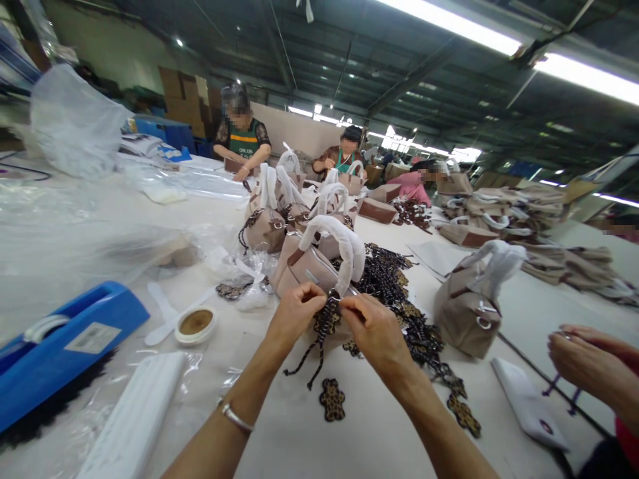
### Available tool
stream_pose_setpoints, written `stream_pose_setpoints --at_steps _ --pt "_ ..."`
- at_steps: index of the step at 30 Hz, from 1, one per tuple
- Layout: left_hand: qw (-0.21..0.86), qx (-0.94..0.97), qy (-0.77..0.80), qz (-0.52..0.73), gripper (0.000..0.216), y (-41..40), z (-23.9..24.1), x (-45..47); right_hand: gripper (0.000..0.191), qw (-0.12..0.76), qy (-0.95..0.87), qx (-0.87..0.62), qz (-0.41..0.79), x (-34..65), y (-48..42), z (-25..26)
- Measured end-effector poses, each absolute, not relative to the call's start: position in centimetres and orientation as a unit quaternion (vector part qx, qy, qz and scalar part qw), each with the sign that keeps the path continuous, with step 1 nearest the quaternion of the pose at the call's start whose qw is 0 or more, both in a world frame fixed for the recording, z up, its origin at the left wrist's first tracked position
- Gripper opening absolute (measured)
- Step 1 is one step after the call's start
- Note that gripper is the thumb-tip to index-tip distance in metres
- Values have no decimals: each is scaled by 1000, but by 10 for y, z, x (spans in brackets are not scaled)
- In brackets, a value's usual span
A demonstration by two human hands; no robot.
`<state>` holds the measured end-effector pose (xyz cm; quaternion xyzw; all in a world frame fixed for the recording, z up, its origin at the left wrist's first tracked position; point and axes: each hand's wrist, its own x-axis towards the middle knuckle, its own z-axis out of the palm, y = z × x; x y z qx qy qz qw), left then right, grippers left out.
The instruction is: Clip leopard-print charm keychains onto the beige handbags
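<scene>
A beige handbag (310, 269) with white-wrapped handles (349, 249) stands tilted in front of me. At its near side, my left hand (300, 311) pinches the black braided cord of a leopard-print charm (327, 320). Opposite it, the fingers of my right hand (373, 324) are closed at a small metal ring (336, 295) by the cord's top; the fingertips hide the exact grip. Two loose cord ends dangle below. Flat on the table lies a leopard-print bear-shaped piece (332, 400). A heap of similar corded charms (384, 276) lies behind my right hand.
To the left are a blue tape dispenser (74, 346), a round tin (196, 325) and a white block (137, 406). More bags (264, 226) stand behind, another bag (469, 309) at right. A co-worker's hands (589, 362) are near a white device (529, 402). Other people work across the table.
</scene>
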<state>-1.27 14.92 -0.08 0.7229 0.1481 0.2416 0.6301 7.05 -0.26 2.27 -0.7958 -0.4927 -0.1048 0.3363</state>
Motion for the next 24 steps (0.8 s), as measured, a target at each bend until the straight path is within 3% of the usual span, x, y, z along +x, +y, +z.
stream_pose_setpoints --at_steps 3,9,11,15,17,20,24 --pt "637 690 167 300 13 143 -8 -13 15 345 -493 -792 -100 72 -4 27" --pt "434 776 105 445 14 129 2 -16 14 374 -474 -794 -73 72 1 44" --pt "484 757 126 421 13 132 5 -15 14 363 -482 -793 -78 71 4 45" --pt "726 596 142 313 19 142 4 -16 16 345 -485 -799 -85 72 6 43" --pt "796 516 125 291 21 145 1 -16 16 355 -477 -800 -79 72 5 43" --pt "815 475 131 306 22 149 -5 -14 13 385 -451 -803 -61 73 4 44" --pt "756 552 160 312 13 157 -7 -8 19 404 -412 -816 -45 74 9 48"
